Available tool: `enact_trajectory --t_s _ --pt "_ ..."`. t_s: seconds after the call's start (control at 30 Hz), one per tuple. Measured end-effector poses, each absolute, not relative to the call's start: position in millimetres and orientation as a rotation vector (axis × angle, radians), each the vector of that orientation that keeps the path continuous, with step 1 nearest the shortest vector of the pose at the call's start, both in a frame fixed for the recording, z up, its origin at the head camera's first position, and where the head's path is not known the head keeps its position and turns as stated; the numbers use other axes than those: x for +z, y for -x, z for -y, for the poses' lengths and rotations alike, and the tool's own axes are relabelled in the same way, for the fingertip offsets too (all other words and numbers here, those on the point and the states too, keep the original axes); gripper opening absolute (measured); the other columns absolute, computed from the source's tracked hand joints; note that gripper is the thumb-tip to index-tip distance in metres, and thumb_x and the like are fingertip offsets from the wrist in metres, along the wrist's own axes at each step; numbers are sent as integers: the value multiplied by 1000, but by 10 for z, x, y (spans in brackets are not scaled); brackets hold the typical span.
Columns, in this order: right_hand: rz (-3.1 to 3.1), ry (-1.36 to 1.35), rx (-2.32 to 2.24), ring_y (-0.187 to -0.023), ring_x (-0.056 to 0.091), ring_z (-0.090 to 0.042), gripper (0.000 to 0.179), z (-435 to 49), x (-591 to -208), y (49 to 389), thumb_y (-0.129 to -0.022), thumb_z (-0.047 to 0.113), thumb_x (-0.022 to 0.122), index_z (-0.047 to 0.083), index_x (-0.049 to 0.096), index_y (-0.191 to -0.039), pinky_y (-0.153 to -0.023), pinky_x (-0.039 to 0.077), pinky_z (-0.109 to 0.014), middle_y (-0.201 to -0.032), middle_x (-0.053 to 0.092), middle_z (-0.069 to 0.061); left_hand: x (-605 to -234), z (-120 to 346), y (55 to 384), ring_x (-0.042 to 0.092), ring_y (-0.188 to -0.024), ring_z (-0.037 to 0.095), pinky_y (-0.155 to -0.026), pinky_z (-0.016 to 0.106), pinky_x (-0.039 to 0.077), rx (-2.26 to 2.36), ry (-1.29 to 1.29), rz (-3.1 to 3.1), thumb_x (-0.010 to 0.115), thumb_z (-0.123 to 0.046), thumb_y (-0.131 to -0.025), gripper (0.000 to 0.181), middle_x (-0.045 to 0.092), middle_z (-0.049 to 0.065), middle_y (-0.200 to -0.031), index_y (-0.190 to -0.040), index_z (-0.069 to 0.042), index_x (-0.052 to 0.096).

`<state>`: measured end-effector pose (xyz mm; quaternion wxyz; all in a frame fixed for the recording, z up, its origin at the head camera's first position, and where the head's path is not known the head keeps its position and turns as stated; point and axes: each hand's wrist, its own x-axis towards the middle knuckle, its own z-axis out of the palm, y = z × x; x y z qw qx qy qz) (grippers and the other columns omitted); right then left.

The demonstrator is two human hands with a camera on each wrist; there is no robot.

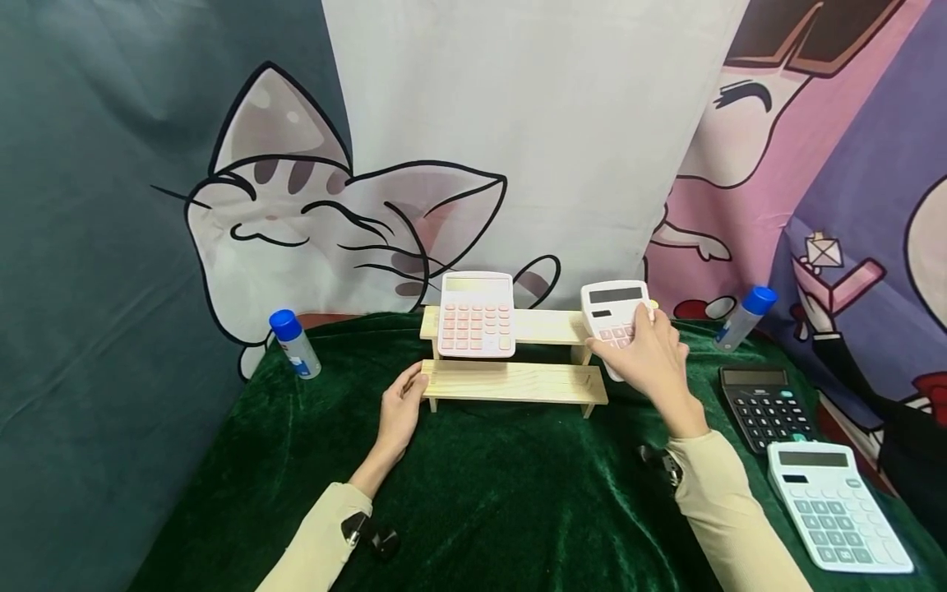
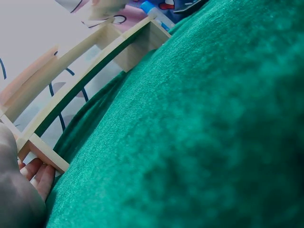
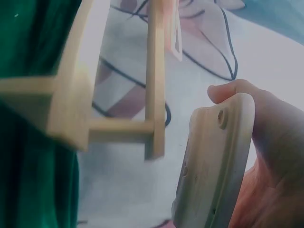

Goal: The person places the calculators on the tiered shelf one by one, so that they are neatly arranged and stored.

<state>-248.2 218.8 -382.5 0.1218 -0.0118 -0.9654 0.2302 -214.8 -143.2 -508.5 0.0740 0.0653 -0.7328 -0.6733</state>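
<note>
A two-tier wooden stand [image 1: 514,384] stands on the green cloth. At its left end my left hand [image 1: 399,411] grips the lower shelf, fingers [image 2: 43,179] by the end leg in the left wrist view. Leaning upright on the upper shelf is a pink-keyed calculator [image 1: 476,316]. My right hand [image 1: 654,366] holds a second white calculator with pink keys [image 1: 612,311] by its sides, tilted, at the stand's right end. The right wrist view shows that calculator's back [image 3: 213,161] apart from the stand; part of its keypad is hidden behind the hand.
On the right lie a black calculator [image 1: 765,407] and a pale blue-green calculator [image 1: 839,506]. Blue-capped bottles stand left [image 1: 296,344] and right [image 1: 745,319] of the stand. Behind hangs a cartoon-printed curtain [image 1: 555,123].
</note>
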Motion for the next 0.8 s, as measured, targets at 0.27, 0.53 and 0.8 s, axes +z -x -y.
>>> enact_trajectory --t_s 0.27,0.53,0.8 --pt "2835 -39 644 -117 42 -49 97 -1792 -3775 2636 -76 63 70 1 38 -144 -94 32 -65 -138 39 -29 -5079 1426 2141 52 -132 26 -112 47 41 -2029 -207 2196 53 -33 -105 49 54 13 -145 -147 -9 49" --pt "2860 -60 663 -119 40 -49 97 -1533 -3841 2746 -75 65 70 3 39 -144 -96 31 -64 -139 39 -28 -5070 1405 2145 53 -131 24 -112 45 42 -2024 -227 2191 53 -31 -104 45 56 12 -144 -144 -11 52" --pt "2867 -27 597 -124 37 -53 101 -1390 -3911 2788 -73 67 70 1 41 -143 -97 29 -65 -142 35 -33 -5066 1419 2143 52 -132 25 -112 47 42 -2031 -217 2190 53 -32 -105 46 54 13 -146 -145 -10 51"
